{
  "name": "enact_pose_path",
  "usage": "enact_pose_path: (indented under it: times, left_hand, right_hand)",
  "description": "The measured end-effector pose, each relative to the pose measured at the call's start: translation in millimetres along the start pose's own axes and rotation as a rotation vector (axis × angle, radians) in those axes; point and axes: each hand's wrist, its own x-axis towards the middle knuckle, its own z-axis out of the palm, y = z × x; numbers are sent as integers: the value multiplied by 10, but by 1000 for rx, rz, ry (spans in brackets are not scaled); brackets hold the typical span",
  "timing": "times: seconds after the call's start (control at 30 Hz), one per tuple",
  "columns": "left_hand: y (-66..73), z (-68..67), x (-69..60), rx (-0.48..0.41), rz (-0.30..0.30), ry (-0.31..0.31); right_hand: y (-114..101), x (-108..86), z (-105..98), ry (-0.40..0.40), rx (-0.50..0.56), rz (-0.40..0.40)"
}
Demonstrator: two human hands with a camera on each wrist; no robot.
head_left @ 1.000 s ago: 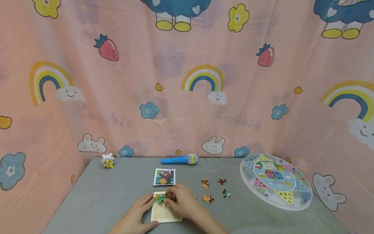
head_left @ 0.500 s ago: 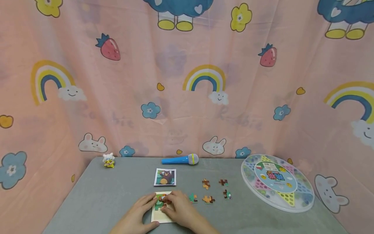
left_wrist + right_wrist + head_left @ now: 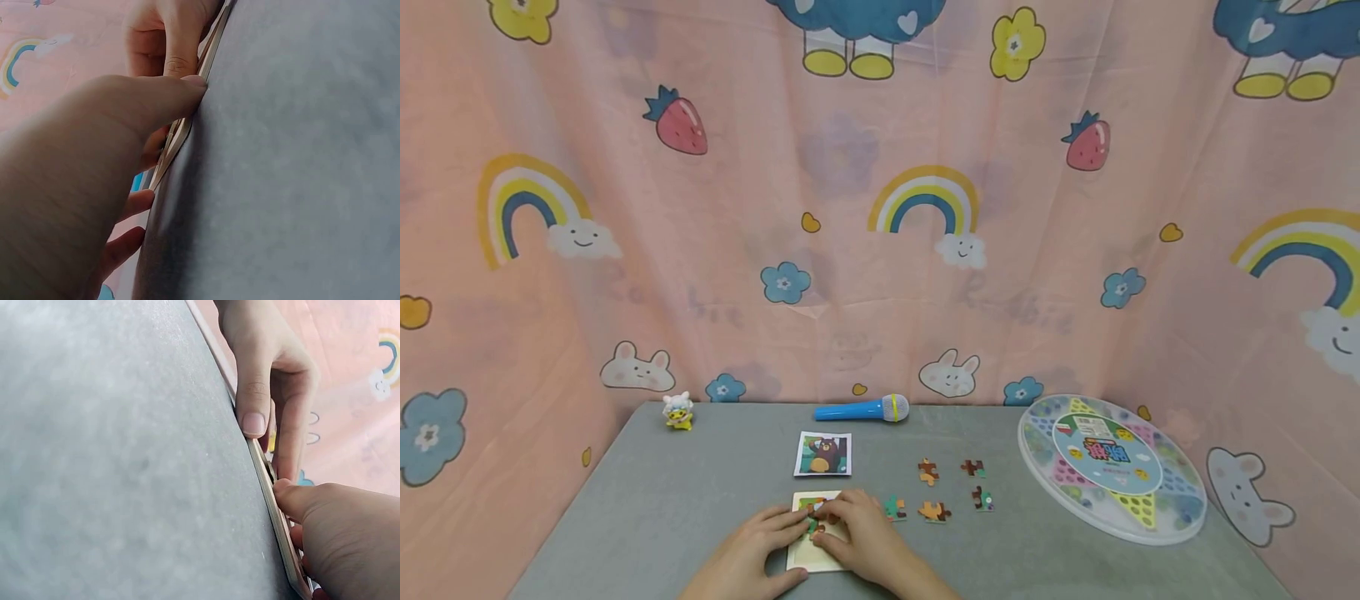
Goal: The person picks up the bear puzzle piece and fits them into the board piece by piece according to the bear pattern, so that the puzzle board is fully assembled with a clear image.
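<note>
1. Head view: left hand (image 3: 751, 547), spread, steadies the wooden tray (image 3: 811, 559); right hand (image 3: 867, 535) seemingly pinches a puzzle piece (image 3: 816, 527) within it.
2. Fitting seems underway; next calls for aligning, then pressing flat.

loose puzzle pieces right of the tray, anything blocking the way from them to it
Yes: in the head view the right hand lies over the right side of the wooden tray, between it and the loose pieces. Apart from the pieces themselves, nothing else visible stands in the way.
</note>
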Motion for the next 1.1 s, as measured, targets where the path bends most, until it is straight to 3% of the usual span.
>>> enact_pose_path:
  times: [0.3,0.53,0.7,0.87,1.1]
  left_hand:
    - [11,9,-1,46,9,10]
    - [42,-14,6,82,-25,-30]
    - [81,-13,5,155,-17,-33]
    - [112,-21,-1,170,-22,-52]
    - [113,-23,-21,174,15,-46]
  right_hand:
    - [2,3,-8,-9,13,2]
    - [8,6,1,-24,10,18]
    - [-5,4,-5,-20,13,13]
    - [-18,-6,-12,-7,3,2]
    - [-23,-13,-13,5,4,-18]
